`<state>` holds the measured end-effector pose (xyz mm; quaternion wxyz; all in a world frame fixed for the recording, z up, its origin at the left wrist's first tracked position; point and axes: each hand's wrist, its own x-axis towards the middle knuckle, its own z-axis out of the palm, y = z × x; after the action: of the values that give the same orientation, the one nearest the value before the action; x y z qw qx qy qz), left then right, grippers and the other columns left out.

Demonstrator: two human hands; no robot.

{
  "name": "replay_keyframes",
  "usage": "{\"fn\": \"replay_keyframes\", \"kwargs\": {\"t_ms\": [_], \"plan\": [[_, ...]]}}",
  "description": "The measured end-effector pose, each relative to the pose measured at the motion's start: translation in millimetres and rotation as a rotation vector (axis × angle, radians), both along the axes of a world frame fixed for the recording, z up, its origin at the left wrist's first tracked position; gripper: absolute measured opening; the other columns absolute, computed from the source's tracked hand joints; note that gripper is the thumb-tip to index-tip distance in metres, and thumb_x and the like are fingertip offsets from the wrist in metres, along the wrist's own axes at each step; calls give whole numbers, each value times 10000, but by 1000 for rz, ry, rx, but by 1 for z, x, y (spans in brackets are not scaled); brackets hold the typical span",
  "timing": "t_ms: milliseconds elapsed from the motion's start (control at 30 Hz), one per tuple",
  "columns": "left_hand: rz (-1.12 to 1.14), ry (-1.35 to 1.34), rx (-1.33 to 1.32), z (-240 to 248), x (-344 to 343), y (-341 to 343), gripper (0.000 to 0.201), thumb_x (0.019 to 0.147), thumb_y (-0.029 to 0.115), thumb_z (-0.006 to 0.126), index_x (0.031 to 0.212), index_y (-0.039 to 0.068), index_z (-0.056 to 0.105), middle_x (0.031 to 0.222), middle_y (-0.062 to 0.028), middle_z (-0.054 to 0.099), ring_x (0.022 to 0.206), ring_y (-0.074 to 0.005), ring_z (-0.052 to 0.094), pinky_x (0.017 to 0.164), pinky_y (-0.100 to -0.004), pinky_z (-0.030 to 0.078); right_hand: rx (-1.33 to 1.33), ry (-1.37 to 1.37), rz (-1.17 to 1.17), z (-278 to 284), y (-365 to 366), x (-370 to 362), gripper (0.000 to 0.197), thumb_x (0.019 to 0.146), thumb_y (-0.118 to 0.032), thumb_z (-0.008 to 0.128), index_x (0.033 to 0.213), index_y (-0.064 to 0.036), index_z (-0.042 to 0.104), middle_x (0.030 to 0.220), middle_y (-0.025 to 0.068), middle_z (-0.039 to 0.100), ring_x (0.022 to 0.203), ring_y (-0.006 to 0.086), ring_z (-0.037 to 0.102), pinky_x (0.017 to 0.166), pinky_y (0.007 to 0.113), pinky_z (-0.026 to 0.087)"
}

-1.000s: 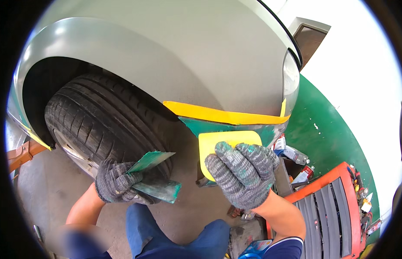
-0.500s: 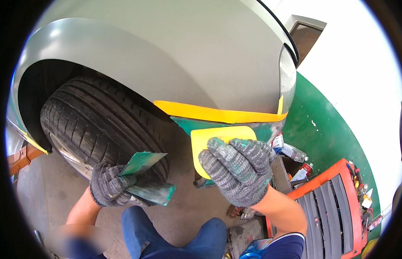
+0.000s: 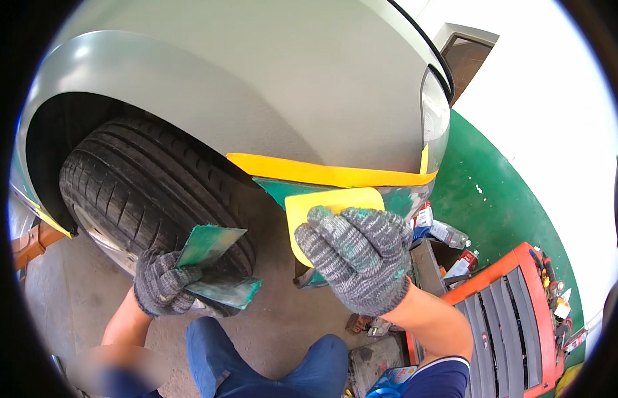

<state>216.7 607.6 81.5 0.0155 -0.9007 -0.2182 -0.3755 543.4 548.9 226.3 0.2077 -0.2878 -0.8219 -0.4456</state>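
Observation:
My right hand (image 3: 359, 255), in a grey knit glove, grips a yellow plastic spreader (image 3: 322, 212) and presses its edge against the green-smeared lower part of a grey car fender (image 3: 309, 106), just under a strip of yellow masking tape (image 3: 322, 174). My left hand (image 3: 159, 285), also gloved, holds two flat green-coated spreaders (image 3: 213, 265) in front of the black tyre (image 3: 150, 199). My blue-trousered knees (image 3: 256, 365) show below.
A red tool trolley (image 3: 515, 312) with small tools stands at the right. Spray cans and bottles (image 3: 442, 232) sit on a box beside the bumper. An orange jack stand (image 3: 33, 242) shows at the left. The floor is green beyond the car and grey concrete beneath it.
The view has shifted slightly. My right hand with the yellow spreader has slid a little to the left along the green patch; my left hand has stayed by the tyre.

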Motion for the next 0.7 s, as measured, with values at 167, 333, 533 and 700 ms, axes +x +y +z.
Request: {"fn": "replay_keyframes", "kwargs": {"t_ms": [167, 333, 533, 700], "plan": [[-123, -74, -400, 32, 16, -10, 495, 724, 330, 767, 1155, 108, 667, 1078, -102, 710, 931, -253, 692, 782, -331, 541, -21, -44, -67, -7, -15, 13, 411, 808, -160, 678, 1212, -230, 661, 1331, -12, 582, 1262, 242, 467, 999, 435, 419], [-63, -124, -224, 26, 18, -13, 414, 670, 181, 632, 1075, 103, 664, 1016, -116, 712, 876, -308, 694, 735, -383, 539, 15, 16, -40, -1, -5, 1, 416, 798, -169, 677, 1208, -242, 662, 1326, -23, 584, 1266, 232, 455, 1030, 426, 379], [15, -77, -99, 18, 14, -11, 370, 613, 94, 572, 976, 113, 642, 952, -134, 710, 829, -355, 688, 698, -435, 534, -40, -1, -53, -19, -9, 19, 454, 814, -163, 678, 1259, -240, 634, 1349, -17, 568, 1294, 249, 446, 1046, 454, 365], [-4, -192, 151, -4, 11, 2, 389, 650, 257, 719, 1007, 127, 635, 880, -114, 681, 669, -316, 650, 552, -405, 476, 15, 46, -15, 0, -12, 1, 421, 828, -185, 657, 1246, -238, 643, 1345, -17, 571, 1293, 239, 451, 1057, 446, 353]]}}
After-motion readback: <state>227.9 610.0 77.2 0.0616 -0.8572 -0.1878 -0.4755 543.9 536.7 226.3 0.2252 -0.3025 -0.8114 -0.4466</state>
